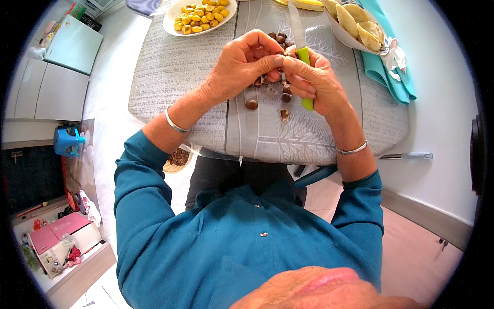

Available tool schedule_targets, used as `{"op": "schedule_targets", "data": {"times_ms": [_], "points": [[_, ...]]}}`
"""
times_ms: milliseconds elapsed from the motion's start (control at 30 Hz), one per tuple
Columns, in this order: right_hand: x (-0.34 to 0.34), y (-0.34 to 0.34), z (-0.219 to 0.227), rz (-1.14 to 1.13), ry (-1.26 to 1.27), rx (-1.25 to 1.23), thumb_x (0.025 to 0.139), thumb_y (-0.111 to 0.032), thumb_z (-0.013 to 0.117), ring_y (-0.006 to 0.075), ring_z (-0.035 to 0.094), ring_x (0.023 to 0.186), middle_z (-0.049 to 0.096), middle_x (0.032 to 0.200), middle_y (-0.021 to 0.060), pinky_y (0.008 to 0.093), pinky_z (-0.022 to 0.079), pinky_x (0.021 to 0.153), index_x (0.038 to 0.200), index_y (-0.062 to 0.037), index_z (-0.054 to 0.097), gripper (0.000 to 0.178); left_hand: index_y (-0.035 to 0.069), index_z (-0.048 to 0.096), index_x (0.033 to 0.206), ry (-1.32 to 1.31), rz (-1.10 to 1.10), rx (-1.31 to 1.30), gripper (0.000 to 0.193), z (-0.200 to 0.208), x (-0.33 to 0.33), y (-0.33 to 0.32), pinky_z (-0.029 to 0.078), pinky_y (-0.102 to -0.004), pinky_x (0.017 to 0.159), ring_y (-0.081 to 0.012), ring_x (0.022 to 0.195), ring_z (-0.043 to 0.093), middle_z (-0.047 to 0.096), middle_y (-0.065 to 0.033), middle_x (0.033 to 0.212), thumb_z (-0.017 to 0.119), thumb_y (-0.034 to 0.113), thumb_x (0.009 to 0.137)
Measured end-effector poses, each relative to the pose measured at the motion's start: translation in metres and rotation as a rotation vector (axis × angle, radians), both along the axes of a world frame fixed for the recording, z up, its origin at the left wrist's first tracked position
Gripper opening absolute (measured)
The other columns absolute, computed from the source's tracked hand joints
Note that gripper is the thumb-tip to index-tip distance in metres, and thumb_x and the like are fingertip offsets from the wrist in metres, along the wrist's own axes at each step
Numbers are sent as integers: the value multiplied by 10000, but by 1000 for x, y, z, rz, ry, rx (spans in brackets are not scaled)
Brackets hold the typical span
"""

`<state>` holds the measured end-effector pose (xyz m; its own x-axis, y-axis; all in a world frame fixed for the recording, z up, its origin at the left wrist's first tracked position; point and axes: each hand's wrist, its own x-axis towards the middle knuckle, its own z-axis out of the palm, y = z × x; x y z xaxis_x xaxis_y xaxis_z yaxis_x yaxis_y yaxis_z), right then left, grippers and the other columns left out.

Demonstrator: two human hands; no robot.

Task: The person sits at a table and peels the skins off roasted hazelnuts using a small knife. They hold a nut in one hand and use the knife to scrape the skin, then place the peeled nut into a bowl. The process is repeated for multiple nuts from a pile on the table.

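Note:
My left hand (242, 64) and my right hand (315, 82) meet over the table, thumb tips nearly touching. The left fingers close on a small brown chestnut (288, 52), mostly covered by the fingertips. A knife with a bright green handle (303, 55) lies in my right hand, its blade (296, 24) pointing away from me. Beneath and beyond the fingers sits a loose pile of dark brown chestnuts (280, 38). Closer to me are a single chestnut (251, 104) and a piece with a pale, opened side (284, 114).
A white plate (169, 23) of yellow peeled chestnuts stands at the far left. At the far right, a bowl (342, 35) of pale dumplings rests by a teal cloth (381, 72). Below the near table edge is a container of brown shells (178, 157).

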<state>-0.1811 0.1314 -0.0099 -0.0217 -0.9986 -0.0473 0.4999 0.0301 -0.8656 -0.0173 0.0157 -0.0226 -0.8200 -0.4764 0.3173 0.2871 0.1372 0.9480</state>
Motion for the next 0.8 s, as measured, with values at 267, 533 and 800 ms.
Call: {"op": "schedule_targets", "data": {"times_ms": [267,533,800], "points": [[2,3,3,-181,368,-124,881,-177,732,9,422,460,549,641,-30,170,297,388,1017,-14,655,225,3,568,1011,21,-36,7,101,-2,3,-5,544,-237,650,-100,732,621,623,-71,931,627,43,939],[-5,4,3,-111,295,-93,891,-174,717,3,413,456,553,640,-29,170,277,383,1016,-1,657,222,19,554,1061,-33,-31,-97,144,0,4,-2,551,-235,688,-99,780,636,623,-60,955,627,39,938],[-3,5,-2,-32,131,-21,905,-220,707,-9,366,438,502,597,-52,175,239,378,950,-14,646,219,23,538,1114,-44,51,-399,213,-1,6,1,573,-245,723,-115,836,670,653,-65,957,642,40,928]]}}
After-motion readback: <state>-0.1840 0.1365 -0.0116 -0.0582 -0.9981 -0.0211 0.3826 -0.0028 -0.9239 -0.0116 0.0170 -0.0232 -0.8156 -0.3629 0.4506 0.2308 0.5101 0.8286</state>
